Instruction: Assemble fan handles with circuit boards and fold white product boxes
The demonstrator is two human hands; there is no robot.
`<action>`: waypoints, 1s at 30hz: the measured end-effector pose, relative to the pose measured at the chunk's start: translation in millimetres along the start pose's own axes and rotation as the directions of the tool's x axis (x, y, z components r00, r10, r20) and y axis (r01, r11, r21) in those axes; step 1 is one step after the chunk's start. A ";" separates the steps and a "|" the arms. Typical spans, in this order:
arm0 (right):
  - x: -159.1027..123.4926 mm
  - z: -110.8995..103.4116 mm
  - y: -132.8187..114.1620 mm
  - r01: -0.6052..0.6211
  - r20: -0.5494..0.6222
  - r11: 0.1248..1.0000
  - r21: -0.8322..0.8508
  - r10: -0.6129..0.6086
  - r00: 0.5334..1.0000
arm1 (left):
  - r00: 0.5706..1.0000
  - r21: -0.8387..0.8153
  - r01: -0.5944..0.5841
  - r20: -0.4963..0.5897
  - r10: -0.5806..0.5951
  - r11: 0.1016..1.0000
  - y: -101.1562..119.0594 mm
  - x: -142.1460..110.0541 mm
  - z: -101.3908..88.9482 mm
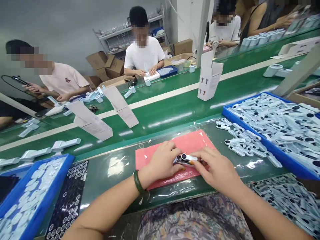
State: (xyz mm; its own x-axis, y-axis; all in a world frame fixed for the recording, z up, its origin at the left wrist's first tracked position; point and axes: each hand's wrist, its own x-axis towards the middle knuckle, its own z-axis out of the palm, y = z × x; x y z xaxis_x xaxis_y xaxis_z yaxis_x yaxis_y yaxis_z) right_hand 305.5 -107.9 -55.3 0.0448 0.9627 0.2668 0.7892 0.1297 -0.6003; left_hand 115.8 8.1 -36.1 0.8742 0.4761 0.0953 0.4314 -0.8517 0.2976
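Over a pink mat [172, 181], both hands hold a small pale-blue plastic casing part [189, 157] with a round black spot at one end. My left hand [162, 160], with a dark green bangle [138, 181] at its wrist, pinches the part's left end between thumb and fingers. My right hand [216, 165] grips its right end, thumb in front and fingers behind. Dark and shiny detail shows beneath the pale-blue piece, too small to make out. Similar pale-blue parts [246, 141] lie loosely piled right of the mat.
Blue trays of pale-blue parts stand at right [262, 140] and left [60, 176]. A black sheet with white rings [66, 200] lies beside the left one. Folded white cartons [210, 80] stand on the green conveyor belt [170, 110]. Several people work across it.
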 end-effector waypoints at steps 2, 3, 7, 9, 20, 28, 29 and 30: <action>5.0 6.8 -2.1 0.061 0.037 0.997 -0.056 -0.059 0.998 | 0.997 -0.104 -0.043 -0.062 0.037 0.994 -1.5 -2.7 -1.5; 5.9 8.7 -2.9 0.081 0.050 0.994 -0.069 -0.077 0.996 | 0.995 -0.154 -0.065 -0.089 0.052 0.986 -1.9 -4.2 -2.1; 4.1 10.7 -3.4 0.080 0.070 0.996 -0.038 -0.077 0.995 | 0.993 -0.237 -0.083 -0.100 0.060 0.968 -2.4 -8.1 0.0; 4.0 12.4 -0.9 0.042 0.056 0.999 0.034 -0.044 0.997 | 0.995 -0.258 -0.055 -0.098 0.030 0.965 -2.6 -7.8 3.0; -3.3 19.0 9.7 -0.176 0.231 0.909 0.378 0.092 0.969 | 0.992 -0.234 -0.030 -0.123 0.001 0.972 18.0 -29.1 0.3; -14.5 23.1 -1.7 -0.041 0.199 0.977 0.208 -0.001 0.980 | 0.977 -0.103 0.055 -0.201 -0.075 0.993 39.6 -41.3 14.8; -14.9 23.8 -0.9 -0.030 0.191 0.979 0.202 -0.009 0.982 | 0.976 -0.101 0.047 -0.205 -0.067 0.994 39.9 -40.9 15.0; -15.7 24.3 0.3 -0.010 0.186 0.979 0.204 -0.029 0.982 | 0.978 -0.097 0.035 -0.201 -0.054 0.995 39.7 -40.6 14.7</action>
State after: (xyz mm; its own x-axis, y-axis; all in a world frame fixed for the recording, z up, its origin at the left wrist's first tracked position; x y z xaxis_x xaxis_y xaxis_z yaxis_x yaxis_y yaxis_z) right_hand 290.2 -117.2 -78.0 -0.0926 0.9859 0.1396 0.6472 0.1662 -0.7440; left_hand 100.7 -48.3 -42.1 0.7867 0.5561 0.2683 0.4384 -0.8091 0.3915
